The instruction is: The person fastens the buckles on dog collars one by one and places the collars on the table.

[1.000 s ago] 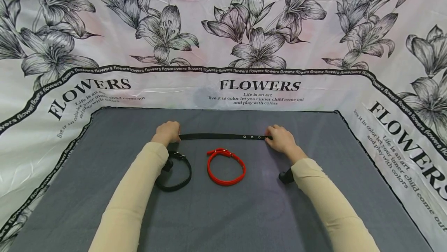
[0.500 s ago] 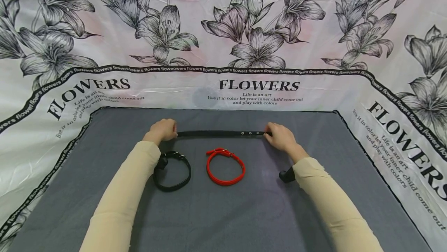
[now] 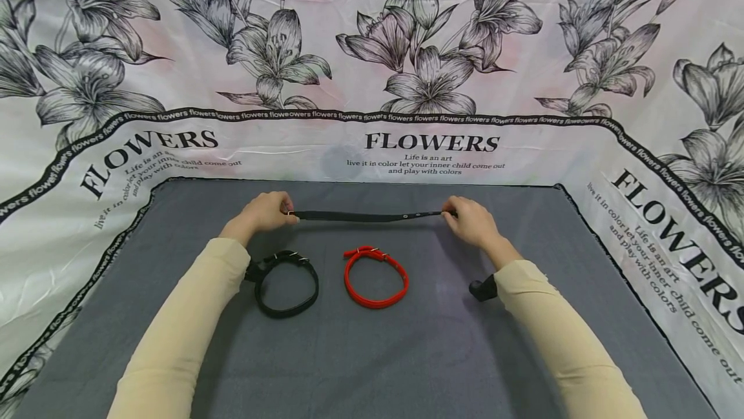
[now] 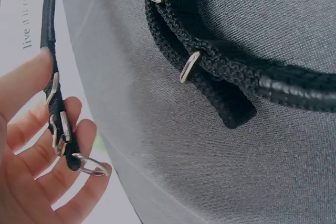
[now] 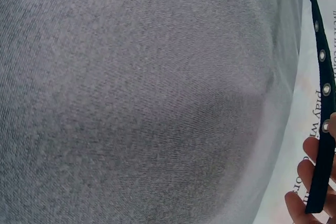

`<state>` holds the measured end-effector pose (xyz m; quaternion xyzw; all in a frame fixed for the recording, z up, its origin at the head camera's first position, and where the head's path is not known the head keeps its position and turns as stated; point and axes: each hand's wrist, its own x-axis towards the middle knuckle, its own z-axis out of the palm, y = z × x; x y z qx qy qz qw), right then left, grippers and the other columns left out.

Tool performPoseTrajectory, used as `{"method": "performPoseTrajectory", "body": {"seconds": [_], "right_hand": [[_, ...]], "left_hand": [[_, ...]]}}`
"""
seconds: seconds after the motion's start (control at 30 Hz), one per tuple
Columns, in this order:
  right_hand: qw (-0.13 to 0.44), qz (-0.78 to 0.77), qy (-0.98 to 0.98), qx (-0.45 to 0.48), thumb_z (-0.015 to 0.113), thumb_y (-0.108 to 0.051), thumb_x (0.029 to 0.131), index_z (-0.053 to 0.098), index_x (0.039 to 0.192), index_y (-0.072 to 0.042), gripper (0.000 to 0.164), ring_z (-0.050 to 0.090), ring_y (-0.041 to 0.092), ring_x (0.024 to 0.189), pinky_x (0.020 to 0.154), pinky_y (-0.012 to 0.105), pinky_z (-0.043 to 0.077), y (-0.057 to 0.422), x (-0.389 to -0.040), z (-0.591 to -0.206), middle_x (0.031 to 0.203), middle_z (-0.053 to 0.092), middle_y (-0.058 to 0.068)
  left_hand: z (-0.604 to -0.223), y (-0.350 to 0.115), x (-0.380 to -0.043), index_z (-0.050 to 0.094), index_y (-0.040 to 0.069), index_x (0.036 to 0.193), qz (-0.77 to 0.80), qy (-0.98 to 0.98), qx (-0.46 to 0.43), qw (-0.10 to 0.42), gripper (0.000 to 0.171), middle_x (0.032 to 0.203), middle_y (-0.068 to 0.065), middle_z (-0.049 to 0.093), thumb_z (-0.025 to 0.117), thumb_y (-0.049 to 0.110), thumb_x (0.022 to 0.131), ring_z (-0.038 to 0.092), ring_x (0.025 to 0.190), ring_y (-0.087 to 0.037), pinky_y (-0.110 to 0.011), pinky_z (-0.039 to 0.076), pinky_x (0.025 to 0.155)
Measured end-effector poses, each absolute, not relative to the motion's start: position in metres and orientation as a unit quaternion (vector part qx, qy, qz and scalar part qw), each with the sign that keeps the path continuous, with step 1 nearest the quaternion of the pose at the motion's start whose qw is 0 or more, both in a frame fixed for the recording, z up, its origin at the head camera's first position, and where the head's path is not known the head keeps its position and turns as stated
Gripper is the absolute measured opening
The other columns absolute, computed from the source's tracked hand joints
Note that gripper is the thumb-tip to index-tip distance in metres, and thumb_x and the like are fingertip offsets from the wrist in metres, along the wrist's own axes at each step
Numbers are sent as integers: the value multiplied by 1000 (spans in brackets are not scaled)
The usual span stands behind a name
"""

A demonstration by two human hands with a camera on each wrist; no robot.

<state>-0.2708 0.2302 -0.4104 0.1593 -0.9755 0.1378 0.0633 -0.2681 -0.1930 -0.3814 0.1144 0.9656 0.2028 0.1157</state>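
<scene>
A black collar [image 3: 360,217] is stretched out straight, side to side, above the far part of the table. My left hand [image 3: 261,212] pinches its buckle end between thumb and fingers; the left wrist view shows the metal buckle [image 4: 64,127] and a ring [image 4: 93,170] lying over the fingers. At the other end, my right hand [image 3: 472,220] pinches the tip. Metal-rimmed eyelets [image 5: 322,55] run along that end in the right wrist view. Nearer to me, a second black collar [image 3: 316,283], buckled into a loop, lies left of a buckled red collar [image 3: 376,304].
A grey cloth [image 3: 372,361] covers the work surface. Behind it and along the sides hangs white fabric [image 3: 325,148] printed with flowers and lettering. A small black device [image 3: 484,288] sits at the right wrist.
Both hands have moved a little away from me and up with the stretched black collar, the left also leftward. The collar has turned so its eyelets show less. The two looped collars have stayed put.
</scene>
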Motion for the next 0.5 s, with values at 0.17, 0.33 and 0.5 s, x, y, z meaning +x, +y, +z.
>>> {"method": "performPoseTrajectory", "body": {"seconds": [0.17, 0.33, 0.5], "right_hand": [[92, 146, -971, 165, 54, -18, 93, 63, 99, -9, 14, 61, 25, 85, 71, 44, 48, 233, -271, -408, 95, 63, 9], [114, 151, -966, 176, 53, -12, 92, 63, 100, -5, 14, 61, 28, 80, 68, 46, 48, 237, -268, -404, 94, 64, 11], [116, 155, -966, 170, 54, -17, 92, 65, 99, -8, 15, 62, 25, 78, 65, 44, 48, 239, -265, -401, 95, 65, 9]], "left_hand": [[-380, -195, -265, 54, 4, 105, 214, 963, 128, 100, 30, 110, -20, 57, 67, 19, 83, 55, 99, -35, -47, 44, 80], [-380, -199, -260, 56, 5, 103, 235, 960, 133, 70, 20, 106, -17, 61, 59, 20, 89, 58, 93, -31, -45, 45, 77], [-378, -204, -253, 61, 6, 103, 248, 960, 126, 39, 21, 99, -13, 64, 53, 23, 94, 59, 83, -26, -42, 46, 72]]}}
